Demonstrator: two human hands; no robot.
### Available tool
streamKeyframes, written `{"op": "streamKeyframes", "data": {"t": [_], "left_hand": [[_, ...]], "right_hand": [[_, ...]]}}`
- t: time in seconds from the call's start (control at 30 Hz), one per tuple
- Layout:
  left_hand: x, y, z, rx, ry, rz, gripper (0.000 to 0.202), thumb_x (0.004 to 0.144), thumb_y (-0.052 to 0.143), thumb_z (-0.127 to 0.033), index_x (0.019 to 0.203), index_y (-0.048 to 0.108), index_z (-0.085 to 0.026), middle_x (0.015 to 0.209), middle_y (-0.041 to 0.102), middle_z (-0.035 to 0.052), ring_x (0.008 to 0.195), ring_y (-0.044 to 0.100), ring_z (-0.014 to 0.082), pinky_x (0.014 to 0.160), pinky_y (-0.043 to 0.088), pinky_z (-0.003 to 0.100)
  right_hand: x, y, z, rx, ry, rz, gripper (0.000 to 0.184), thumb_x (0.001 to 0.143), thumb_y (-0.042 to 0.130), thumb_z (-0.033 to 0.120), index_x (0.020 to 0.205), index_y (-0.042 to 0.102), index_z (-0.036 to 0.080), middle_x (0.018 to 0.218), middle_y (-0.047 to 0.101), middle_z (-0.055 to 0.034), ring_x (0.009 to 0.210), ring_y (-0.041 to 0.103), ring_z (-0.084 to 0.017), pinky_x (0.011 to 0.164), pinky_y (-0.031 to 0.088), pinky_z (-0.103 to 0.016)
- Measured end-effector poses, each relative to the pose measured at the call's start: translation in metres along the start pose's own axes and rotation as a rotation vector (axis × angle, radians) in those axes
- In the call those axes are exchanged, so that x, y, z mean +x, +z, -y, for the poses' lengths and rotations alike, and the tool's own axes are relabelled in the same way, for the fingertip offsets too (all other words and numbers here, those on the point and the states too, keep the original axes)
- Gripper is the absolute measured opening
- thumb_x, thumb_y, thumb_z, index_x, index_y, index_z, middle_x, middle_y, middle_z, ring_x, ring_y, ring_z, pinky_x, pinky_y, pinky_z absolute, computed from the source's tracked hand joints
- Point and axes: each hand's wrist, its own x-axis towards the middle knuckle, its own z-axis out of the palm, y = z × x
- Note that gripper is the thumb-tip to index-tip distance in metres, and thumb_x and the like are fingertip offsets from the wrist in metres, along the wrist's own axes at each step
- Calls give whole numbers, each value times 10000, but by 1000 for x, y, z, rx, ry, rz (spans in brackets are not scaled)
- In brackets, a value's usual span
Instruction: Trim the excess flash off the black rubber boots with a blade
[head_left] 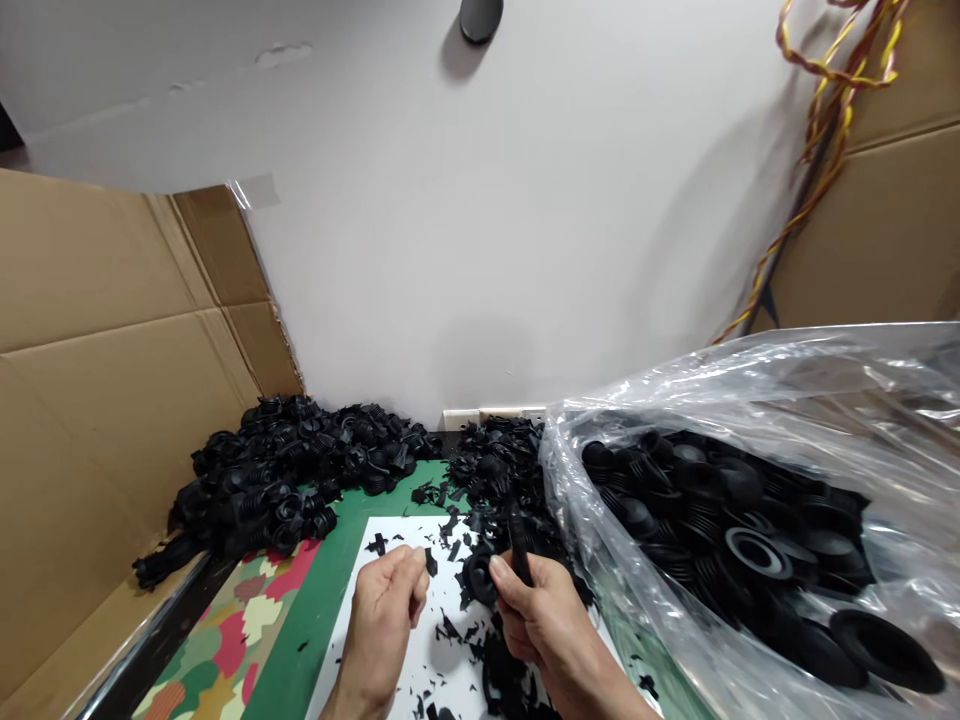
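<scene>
Right hand (544, 610) clamped on tool (519, 550), ring (478, 578) at its thumb | left hand (386, 600) fingers together, perhaps pinching a scrap | trimming seems underway | next cut needs ring steadied

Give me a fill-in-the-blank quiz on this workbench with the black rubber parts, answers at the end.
The right hand grips a slim ____ tool.
Black scraps lie on a ____ sheet under the left hand.
The rubber parts on the right fill a clear ____ bag.
The loose pile at left lies beside brown ____.
Missing words: black; white; plastic; cardboard.
</scene>
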Motion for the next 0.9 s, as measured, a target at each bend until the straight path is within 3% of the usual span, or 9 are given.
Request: {"op": "streamKeyframes", "data": {"t": [0.07, 0.17, 0.23, 0.33, 0.43, 0.57, 0.7, 0.9], "left_hand": [[-1, 0, 0, -2, 8, -37, 313, 775, 515, -352, 518, 418, -202, 479, 366, -62, 471, 322, 104, 473, 280, 231], [-3, 2, -3, -14, 36, -101, 53, 712, 562, -250, 703, 548, -200, 550, 449, -61, 503, 391, 115, 502, 331, 229], [-6, 4, -7, 26, 102, -110, 87, 721, 569, -244, 800, 578, -208, 647, 512, -43, 546, 443, 124, 542, 376, 239], [-11, 5, -12, 179, 294, -64, 43, 767, 571, -250, 790, 580, -216, 748, 545, -13, 640, 500, 147, 607, 417, 255], [-15, 7, -16, 371, 512, 3, 75, 803, 543, -186, 743, 572, -219, 732, 536, -6, 659, 515, 155, 614, 421, 258], [-17, 7, -17, 664, 692, 12, 124, 826, 517, -130, 766, 582, -218, 728, 578, 5, 649, 535, 168, 595, 398, 281], [-18, 3, -18, 851, 757, 3, 142, 845, 492, -112, 801, 588, -208, 757, 626, 16, 657, 557, 180, 613, 372, 312], [-17, 3, -26, 1001, 736, 51, 200, 866, 438, -105, 757, 578, -199, 719, 635, 19, 626, 553, 185, 592, 345, 318]], "right_hand": [[0, 1, -1, -3, -3, 8, 508, 571, 739, 569, 577, 386, 204, 417, 287, 136, 362, 140, 0, 369, 99, -179], [0, 2, -3, 1, 0, 26, 504, 574, 736, 565, 573, 381, 208, 409, 275, 138, 362, 130, -3, 369, 93, -185], [0, 2, -4, 5, 8, 28, 493, 576, 734, 560, 577, 389, 207, 404, 272, 140, 360, 128, -5, 369, 91, -187], [1, 3, -4, -7, 15, 25, 487, 565, 736, 563, 577, 406, 205, 401, 265, 143, 355, 133, -7, 366, 92, -191], [2, 4, -5, -25, 5, 27, 504, 538, 741, 586, 565, 422, 198, 397, 266, 140, 351, 139, -6, 365, 88, -194], [2, 5, -5, -4, 6, 52, 545, 488, 751, 630, 560, 431, 195, 383, 256, 144, 342, 133, -4, 362, 79, -196], [0, 5, -5, 111, -22, 145, 522, 543, 761, 595, 610, 448, 183, 417, 256, 148, 370, 128, -3, 383, 96, -189], [-1, 4, -5, 175, -11, 239, 510, 575, 772, 560, 631, 427, 188, 442, 287, 140, 374, 143, -1, 385, 120, -182]]}}
